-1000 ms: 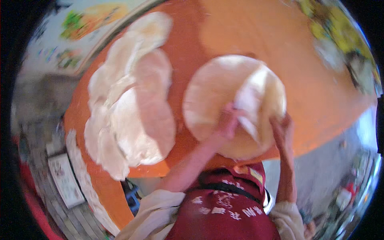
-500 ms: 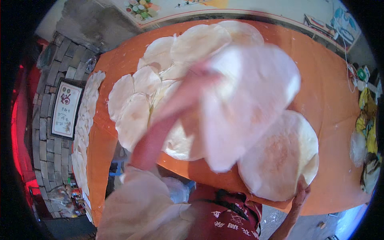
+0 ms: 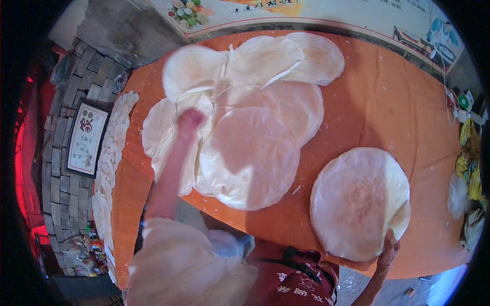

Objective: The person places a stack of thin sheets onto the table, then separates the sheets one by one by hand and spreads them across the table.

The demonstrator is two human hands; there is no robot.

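My left hand (image 3: 192,120) is over the left part of a spread of overlapping thin round flatbreads (image 3: 255,153). Motion blurs its fingers, so their grip is unclear. Just beyond it lies a pale flatbread (image 3: 194,70), its edge slightly blurred. At the near right edge of a separate round of flatbread (image 3: 352,204), my right hand (image 3: 389,248) pinches the rim, where a small flap is turned over. Whether that round is one sheet or a stack cannot be made out.
An orange cloth (image 3: 377,117) covers the table. More pale sheets (image 3: 109,158) lie in a long heap along the left. A framed sign (image 3: 86,137) leans by grey bricks. Yellow cloths and bags (image 3: 469,163) hang at the right edge.
The flatbread that was blurred in the air over the middle is down on the spread. My left hand has drawn back leftward. My right hand stays at the rim of the right-hand round.
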